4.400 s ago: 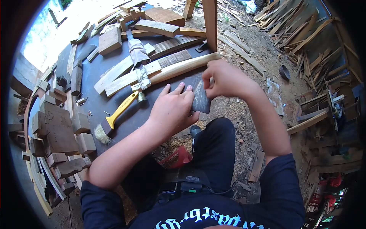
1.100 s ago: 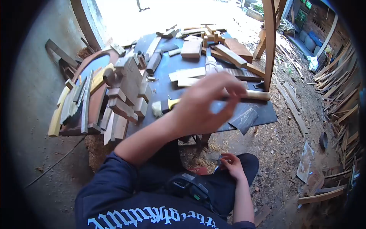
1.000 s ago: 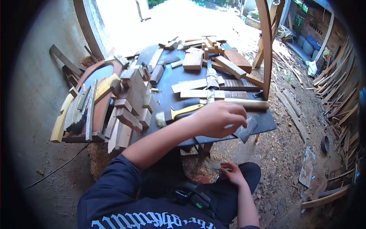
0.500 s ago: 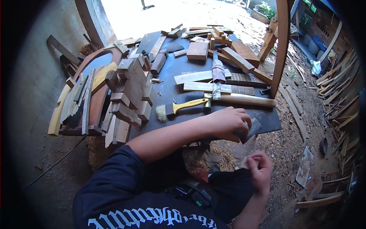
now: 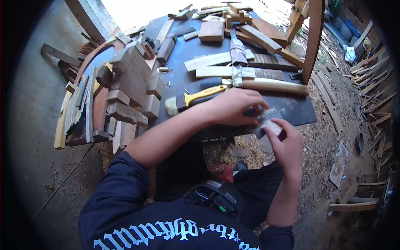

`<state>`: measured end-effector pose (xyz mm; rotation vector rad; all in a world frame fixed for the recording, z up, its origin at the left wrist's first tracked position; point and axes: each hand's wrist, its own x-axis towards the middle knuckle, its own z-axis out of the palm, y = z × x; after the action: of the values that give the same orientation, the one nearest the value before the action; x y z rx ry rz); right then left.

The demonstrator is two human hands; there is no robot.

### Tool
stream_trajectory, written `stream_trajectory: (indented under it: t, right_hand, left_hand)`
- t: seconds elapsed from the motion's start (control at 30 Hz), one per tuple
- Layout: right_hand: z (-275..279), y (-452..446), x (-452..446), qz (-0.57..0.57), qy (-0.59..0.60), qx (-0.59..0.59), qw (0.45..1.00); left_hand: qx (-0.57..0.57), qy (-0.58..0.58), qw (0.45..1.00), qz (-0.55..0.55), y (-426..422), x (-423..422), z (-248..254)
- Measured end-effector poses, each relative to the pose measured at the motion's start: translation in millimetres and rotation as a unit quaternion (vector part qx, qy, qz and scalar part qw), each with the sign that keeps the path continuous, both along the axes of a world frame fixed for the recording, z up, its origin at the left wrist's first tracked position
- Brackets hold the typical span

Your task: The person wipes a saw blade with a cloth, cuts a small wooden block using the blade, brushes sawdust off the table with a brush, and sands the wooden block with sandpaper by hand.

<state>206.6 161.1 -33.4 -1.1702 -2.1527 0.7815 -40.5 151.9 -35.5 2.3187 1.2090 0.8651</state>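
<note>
Near the table's front edge, my left hand (image 5: 241, 107) is closed with curled fingers around a dark flat piece (image 5: 259, 133), whose kind I cannot make out. My right hand (image 5: 288, 143) pinches a small pale piece (image 5: 273, 126) between thumb and fingers, laid against the dark one. Both pieces are partly hidden by the fingers and blurred. Just beyond my left forearm lies a paintbrush (image 5: 204, 95) with a yellow handle and pale bristles. A hammer's wooden handle (image 5: 275, 86) lies to the right of it, under a cloth-wrapped tool (image 5: 238, 54).
The dark table (image 5: 291, 110) carries several wood strips and blocks (image 5: 211, 31). Stacked wooden parts (image 5: 133, 79) stand at the left. A wooden post (image 5: 315, 41) rises at the right edge. Scrap wood (image 5: 377, 96) and shavings cover the ground.
My right hand has moved up from over my lap to meet my left hand, bringing the pale piece against the dark one. The view has shifted slightly.
</note>
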Motion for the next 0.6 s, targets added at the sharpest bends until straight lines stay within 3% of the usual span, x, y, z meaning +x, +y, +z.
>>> stream_trajectory:
  t: [0.07,0.17,0.27,0.37,0.4,0.5,0.53,0.6]
  right_hand:
    - [6.2,5.8,-1.6,0.079,-0.028,0.047,0.995]
    - [14.1,39.5,-1.4,-0.012,-0.108,0.091,0.990]
    - [28.0,23.7,-14.4,0.091,-0.134,0.046,0.986]
    - [37.3,23.0,-22.3,0.119,-0.166,0.017,0.979]
    - [31.3,35.0,-23.8,0.077,-0.154,0.079,0.982]
    - [28.2,39.6,-25.1,0.057,-0.191,0.098,0.975]
    - [33.3,24.5,-31.1,0.117,-0.171,0.066,0.976]
    - [34.3,21.9,-30.1,0.130,-0.157,0.036,0.978]
  left_hand:
    - [-0.010,-0.025,0.999,0.025,1.6,0.9,0.0]
    - [0.007,0.003,0.999,0.041,1.9,-0.3,-6.5]
    - [-0.005,0.027,0.999,0.025,-0.4,-5.3,-8.2]
    - [-0.008,0.045,0.998,0.030,-4.9,-7.3,-12.3]
    - [-0.015,0.068,0.997,0.040,-9.1,-4.5,-8.0]
    - [-0.033,0.100,0.993,0.044,-11.5,-3.5,3.1]
    - [-0.018,0.095,0.994,0.041,-11.5,-5.3,-2.6]
    - [-0.007,0.089,0.995,0.036,-12.0,-8.0,-8.7]
